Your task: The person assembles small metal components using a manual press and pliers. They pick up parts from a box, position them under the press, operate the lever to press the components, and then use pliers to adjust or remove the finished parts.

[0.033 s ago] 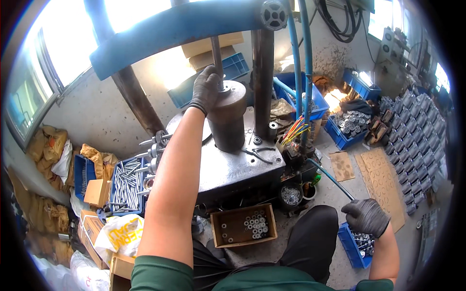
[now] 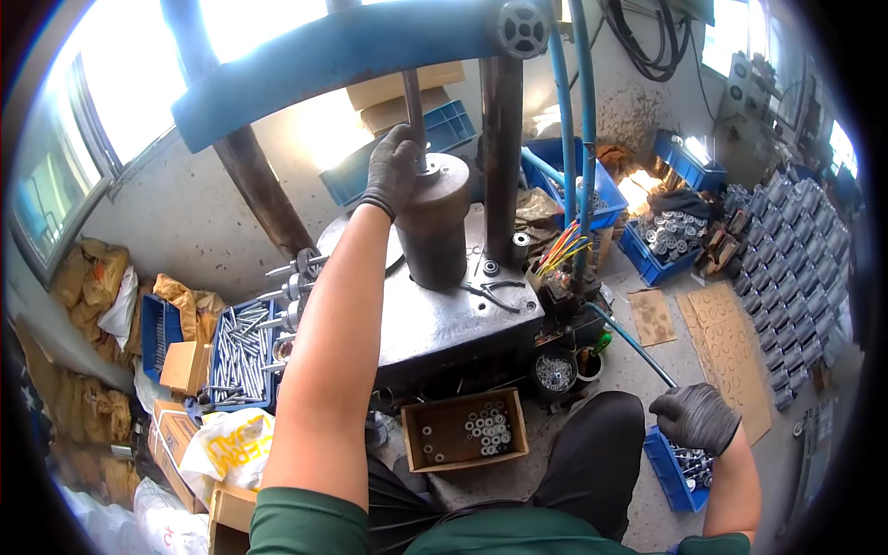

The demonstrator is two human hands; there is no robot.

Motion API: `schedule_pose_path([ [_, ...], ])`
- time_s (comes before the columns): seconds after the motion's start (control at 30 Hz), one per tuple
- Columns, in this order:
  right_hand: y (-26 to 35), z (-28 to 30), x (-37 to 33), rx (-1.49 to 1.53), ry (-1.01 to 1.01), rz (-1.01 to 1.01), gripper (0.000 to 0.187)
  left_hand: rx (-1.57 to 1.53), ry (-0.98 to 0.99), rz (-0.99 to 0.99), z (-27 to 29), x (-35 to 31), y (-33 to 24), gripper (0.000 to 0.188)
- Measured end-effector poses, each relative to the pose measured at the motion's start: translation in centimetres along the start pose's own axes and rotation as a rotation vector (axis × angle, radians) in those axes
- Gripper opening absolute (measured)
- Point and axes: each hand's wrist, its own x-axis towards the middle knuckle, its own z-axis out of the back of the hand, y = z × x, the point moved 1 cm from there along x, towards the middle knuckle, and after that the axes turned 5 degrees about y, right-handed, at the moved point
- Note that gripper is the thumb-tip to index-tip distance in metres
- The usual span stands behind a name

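Right hand point(image 2: 698, 418): dark knit glove, closed around the end of a thin blue lever point(image 2: 635, 343).
Blue bin point(image 2: 665, 474): on the floor, below the right hand; contains bolt-like metal parts point(image 2: 694, 462).
Open carton point(image 2: 451, 437): in front of the knees; ring-shaped parts point(image 2: 490, 427) mostly grouped toward its right side, a few at left.
Blue tray point(image 2: 242, 405): to the left; heaped with slender metal shafts point(image 2: 242, 356).
Dark bucket point(image 2: 555, 373): beside the machine's base, filled with small metal pieces.
Table point(image 2: 425, 319): flat metal bed of the machine; pliers point(image 2: 490, 294) lie on it with handles apart.
Heavy cylinder point(image 2: 435, 236): dark steel, upright on the table, broader at the top.
Left hand point(image 2: 392, 171): dark glove, at the cylinder's top, fingers curled around the metal rod point(image 2: 413, 97); fingertips partly hidden.
Metal rod: near upright, rising from the cylinder's top, below the blue crossbeam point(image 2: 342, 69).
Coloured wires point(image 2: 562, 248): bunched right of the table.
Cardboard sheet point(image 2: 726, 342): on the floor, right, marked with rings.
Grey cylindrical parts point(image 2: 795, 268): stacked in rows, far right.
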Motion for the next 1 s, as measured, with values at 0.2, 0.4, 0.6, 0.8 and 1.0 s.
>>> schedule_pose_path([
  [0.2, -0.3, -0.8, -0.2, -0.01, 0.016, -0.019, 0.019, 0.015, 0.01, -0.005, -0.2, 0.0, -0.2, 0.031],
  [0.4, -0.1, 0.6, 0.4, 0.028, -0.078, -0.01, 0.022, -0.016, 0.037, -0.006, 0.2, 0.4, 0.5, 0.035],
  [0.6, 0.5, 1.9, 0.9, 0.051, -0.118, -0.027, 0.025, 0.009, 0.012, -0.015, 0.5, 0.2, 0.4, 0.029],
  [0.8, -0.1, 1.5, 0.8, 0.064, -0.158, -0.012, 0.026, -0.026, 0.035, 0.029, 0.2, 0.2, 0.0, 0.034],
  [1.0, -0.5, 1.3, 0.9, -0.008, 0.028, 0.006, 0.023, -0.027, 0.042, 0.052, -0.1, -0.1, -0.6, 0.037],
])
